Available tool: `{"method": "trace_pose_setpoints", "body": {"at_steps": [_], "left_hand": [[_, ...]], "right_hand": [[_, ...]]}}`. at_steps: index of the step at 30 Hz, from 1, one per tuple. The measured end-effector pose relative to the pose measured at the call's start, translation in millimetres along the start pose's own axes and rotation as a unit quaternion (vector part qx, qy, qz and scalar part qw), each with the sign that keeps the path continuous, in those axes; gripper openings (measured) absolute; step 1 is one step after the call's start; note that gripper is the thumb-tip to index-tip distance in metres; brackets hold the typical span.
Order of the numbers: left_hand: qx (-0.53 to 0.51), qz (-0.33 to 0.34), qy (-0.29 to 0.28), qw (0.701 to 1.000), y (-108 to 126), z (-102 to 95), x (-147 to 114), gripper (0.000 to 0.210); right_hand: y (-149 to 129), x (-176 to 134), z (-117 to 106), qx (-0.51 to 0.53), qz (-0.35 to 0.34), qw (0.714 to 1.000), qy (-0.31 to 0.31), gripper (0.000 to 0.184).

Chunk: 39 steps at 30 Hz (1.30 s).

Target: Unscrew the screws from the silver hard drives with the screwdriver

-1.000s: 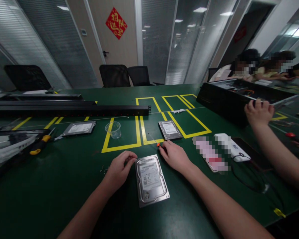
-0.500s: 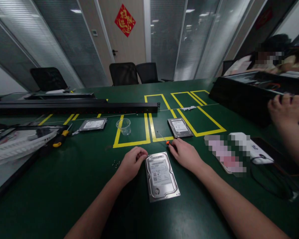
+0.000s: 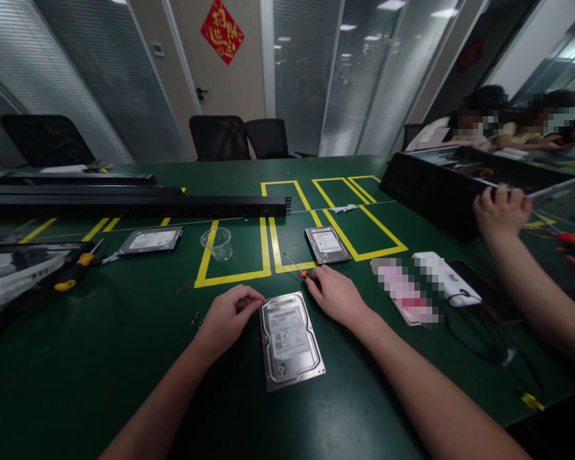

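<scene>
A silver hard drive lies label side up on the green table in front of me. At its upper left corner is my left hand, thumb and forefinger pinched together; whatever is between the fingertips is too small to make out. Beyond the drive's upper right corner, my right hand rests on the table, its fingers wrapped round a screwdriver with an orange collar. The thin shaft points away and to the left. Several tiny screws lie left of my left hand.
A clear plastic cup, a second hard drive and a third lie farther back. A yellow-black screwdriver is at left, before long black bars. At right are a phone, a white device and a co-worker's hand on a black case.
The view has turned to the right, so things appear farther left. Both my hands keep nearly the same places by the hard drive. Another hand with a red-and-black tool shows at the right edge.
</scene>
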<state>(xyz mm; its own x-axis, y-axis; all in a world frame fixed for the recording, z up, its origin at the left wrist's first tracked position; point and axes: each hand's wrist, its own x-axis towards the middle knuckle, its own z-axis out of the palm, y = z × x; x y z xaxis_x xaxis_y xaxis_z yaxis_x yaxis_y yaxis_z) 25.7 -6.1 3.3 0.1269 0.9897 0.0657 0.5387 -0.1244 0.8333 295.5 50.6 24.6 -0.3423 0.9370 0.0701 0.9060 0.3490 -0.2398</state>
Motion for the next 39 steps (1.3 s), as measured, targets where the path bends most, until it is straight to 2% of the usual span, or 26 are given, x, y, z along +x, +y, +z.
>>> {"method": "trace_pose_setpoints", "body": {"at_steps": [6,14,23,28,33,39], "left_hand": [[-0.027,-0.028,-0.007,0.999,-4,-1.5,0,0.024],[-0.036,-0.024,-0.007,0.999,-8,-2.3,2,0.025],[-0.055,-0.032,-0.010,0.998,-1,-2.5,1,0.020],[-0.082,-0.036,-0.022,0.996,-3,-2.3,1,0.020],[-0.081,-0.039,-0.025,0.996,-3,-2.4,0,0.024],[-0.041,-0.038,-0.012,0.998,2,-2.9,-1,0.018]], "right_hand": [[0,0,0,0.002,0.000,1.000,-0.001,0.028],[0,0,0,0.012,0.000,1.000,0.008,0.027],[0,-2,-5,0.099,-0.017,0.994,0.042,0.023],[-2,-7,-10,0.220,-0.052,0.969,0.097,0.020],[-5,-11,-13,0.288,-0.071,0.946,0.128,0.018],[-5,-9,-9,0.400,-0.102,0.898,0.154,0.016]]}}
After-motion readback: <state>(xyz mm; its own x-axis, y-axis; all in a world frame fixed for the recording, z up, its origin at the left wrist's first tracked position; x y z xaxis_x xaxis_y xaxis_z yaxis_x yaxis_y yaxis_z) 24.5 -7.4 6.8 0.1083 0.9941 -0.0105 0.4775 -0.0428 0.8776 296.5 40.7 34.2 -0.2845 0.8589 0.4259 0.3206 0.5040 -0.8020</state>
